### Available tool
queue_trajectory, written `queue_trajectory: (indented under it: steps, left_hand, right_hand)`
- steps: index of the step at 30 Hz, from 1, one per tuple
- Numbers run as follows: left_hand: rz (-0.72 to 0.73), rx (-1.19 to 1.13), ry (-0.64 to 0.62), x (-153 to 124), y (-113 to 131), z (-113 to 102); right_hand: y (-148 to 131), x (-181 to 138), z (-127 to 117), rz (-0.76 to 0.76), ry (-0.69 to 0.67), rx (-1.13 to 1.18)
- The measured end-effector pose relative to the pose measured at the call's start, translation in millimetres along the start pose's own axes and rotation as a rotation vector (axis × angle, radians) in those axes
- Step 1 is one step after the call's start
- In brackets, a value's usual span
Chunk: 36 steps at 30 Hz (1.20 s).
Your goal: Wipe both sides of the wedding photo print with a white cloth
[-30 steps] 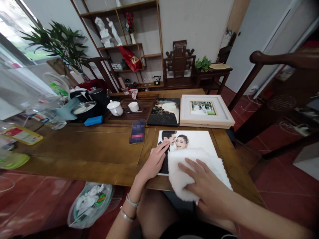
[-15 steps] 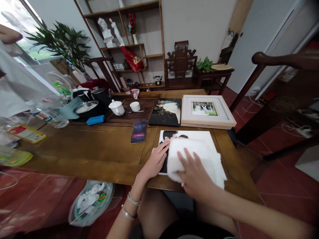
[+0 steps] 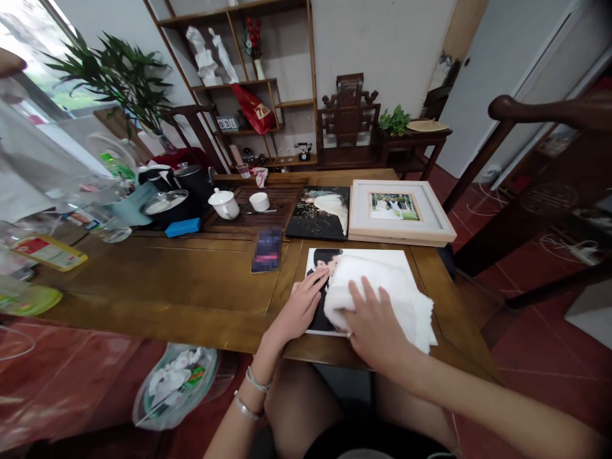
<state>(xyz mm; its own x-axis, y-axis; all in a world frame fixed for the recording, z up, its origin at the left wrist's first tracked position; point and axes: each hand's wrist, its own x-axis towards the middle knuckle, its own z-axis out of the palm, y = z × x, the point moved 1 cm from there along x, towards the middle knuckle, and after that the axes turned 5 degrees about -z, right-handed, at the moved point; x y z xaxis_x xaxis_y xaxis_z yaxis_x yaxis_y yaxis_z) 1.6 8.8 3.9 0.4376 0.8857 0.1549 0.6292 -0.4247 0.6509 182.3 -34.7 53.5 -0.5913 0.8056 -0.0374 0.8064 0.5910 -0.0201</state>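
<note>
A photo panel (image 3: 322, 257) with a dark-suited figure lies flat near the front edge of the wooden table. On its left part rests my left hand (image 3: 305, 302), fingers stretched out flat and holding nothing. My right hand (image 3: 377, 324) presses a folded white cloth (image 3: 400, 285) onto the panel, its fingers over the top and the thumb tucked at the near left side. The cloth hides much of the picture's middle and right, and a corner hangs past the panel's right edge.
Behind the panel lie a dark photo panel (image 3: 306, 220) and a framed photo (image 3: 425, 217). A phone (image 3: 266, 250) is to the left. Beyond are a white teapot (image 3: 224, 204), a cup (image 3: 259, 202) and a blue block (image 3: 182, 227). A waste bin (image 3: 143, 398) stands below.
My right hand and the white cloth have shifted slightly up and to the right, baring a bit more of the pictured figure. My left hand stays in place.
</note>
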Motion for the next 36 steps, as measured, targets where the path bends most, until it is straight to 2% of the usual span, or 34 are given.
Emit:
queue_trajectory:
  steps: [3, 5, 7, 10, 13, 15, 18, 22, 25, 28, 33, 36]
  left_hand:
    - [-0.014, 0.01, -0.015, 0, 1, -1]
    - [-0.017, 0.013, -0.024, 0, 2, -2]
    - [-0.02, 0.013, -0.028, 0, 1, -2]
    - [-0.016, 0.008, -0.013, 0, 0, -1]
    - [0.01, 0.007, 0.007, 0, -1, 0]
    - [0.022, 0.009, 0.012, 0, -1, 1]
    - [0.01, 0.017, 0.019, -1, -2, 2]
    - [-0.038, 0.047, 0.017, -2, -5, 3]
    - [-0.047, 0.056, 0.01, -3, -5, 3]
    - [-0.041, 0.036, 0.009, -2, -3, 2]
    - [-0.003, 0.005, -0.001, 0, 0, 0]
    - [-0.018, 0.015, -0.008, 1, 0, 1]
  right_hand:
    - [-25, -20, 9, -0.161, -0.006, 0.101]
    - [-28, -30, 9, -0.245, -0.03, 0.17]
    - [-15, -32, 5, -0.276, -0.052, 0.218]
    - [25, -24, -2, -0.21, -0.016, 0.213]
    - [62, -9, -9, -0.124, 0.075, 0.155]
    - [75, 6, -12, -0.107, 0.099, 0.165]
    - [76, 37, -16, -0.139, 0.083, 0.229]
    - [63, 84, -16, -0.241, 0.078, 0.269]
    - [61, 101, -14, -0.249, 0.079, 0.281]
    - [72, 89, -10, -0.206, 0.091, 0.281]
    - [111, 39, -1, -0.068, 0.129, 0.241]
    - [117, 15, 4, -0.02, 0.184, 0.162]
